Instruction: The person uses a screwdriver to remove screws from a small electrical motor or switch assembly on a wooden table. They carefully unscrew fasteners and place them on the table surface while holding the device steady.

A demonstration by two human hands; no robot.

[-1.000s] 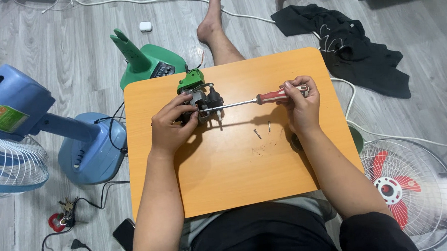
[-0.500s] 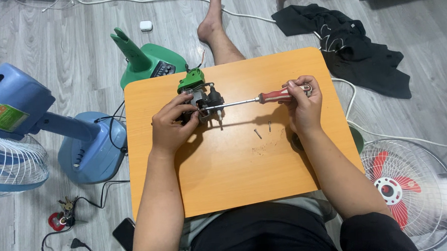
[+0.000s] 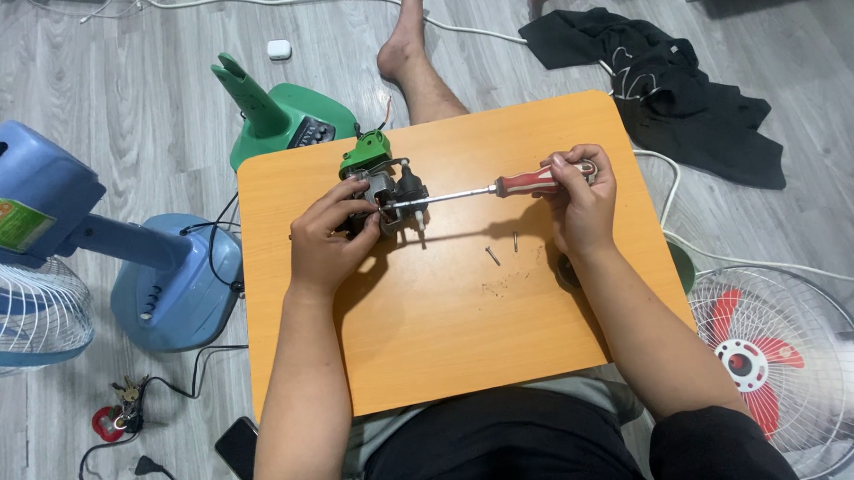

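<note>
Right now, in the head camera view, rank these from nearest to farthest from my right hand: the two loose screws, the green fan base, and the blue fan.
From the right hand:
1. Two loose screws, on the orange table just beside the hand, toward the left.
2. Green fan base, on the floor beyond the table's far left corner.
3. Blue fan, on the floor at the far left.

The near half of the orange worktop (image 3: 449, 334) lies bare between the two forearms. Two loose screws (image 3: 503, 249) sit just below the screwdriver (image 3: 501, 187), whose shaft bars the way between the left hand (image 3: 325, 242) and the right hand (image 3: 577, 202). The fan motor (image 3: 387, 189) crowds the far-left edge; the far-right corner is open.
</note>
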